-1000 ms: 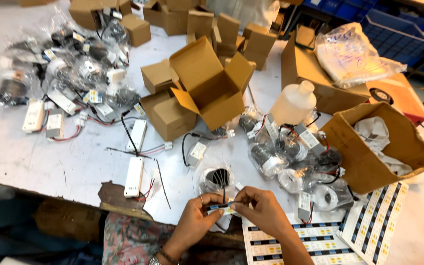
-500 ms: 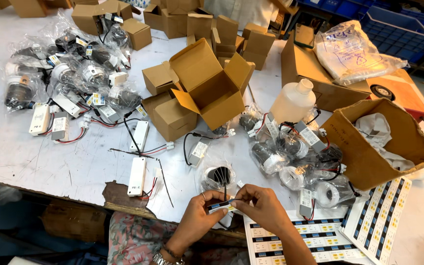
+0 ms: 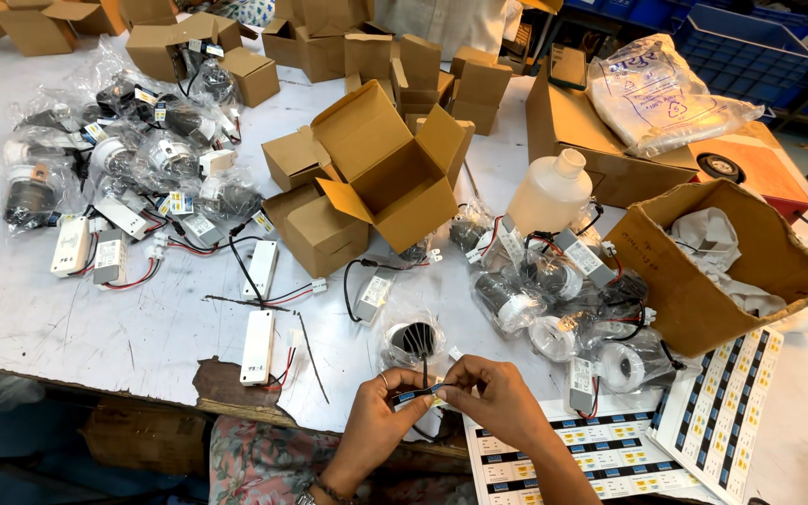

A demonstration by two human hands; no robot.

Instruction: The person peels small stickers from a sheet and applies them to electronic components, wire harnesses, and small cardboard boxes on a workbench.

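Observation:
My left hand [image 3: 373, 428] and my right hand [image 3: 497, 402] meet at the near edge of the table. Together they pinch a small sticker label [image 3: 420, 395] around a thin black cable. The cable runs up to a bagged lamp fitting [image 3: 412, 340] lying just beyond my fingers. A sheet of sticker labels [image 3: 580, 453] lies under my right wrist. An open cardboard box [image 3: 395, 178] stands in the middle of the table, flaps up.
Bagged lamp fittings lie heaped at the left [image 3: 133, 159] and right [image 3: 572, 309]. White driver units [image 3: 257, 346] with wires lie on the white table [image 3: 67, 318]. A plastic bottle [image 3: 550, 192], small closed boxes [image 3: 320, 234], a bigger open carton [image 3: 713, 271] and a second label sheet [image 3: 722, 411] surround them.
My hands have stayed at the table's near edge, working the label along the cable. The camera view has shifted slightly; nothing else has moved.

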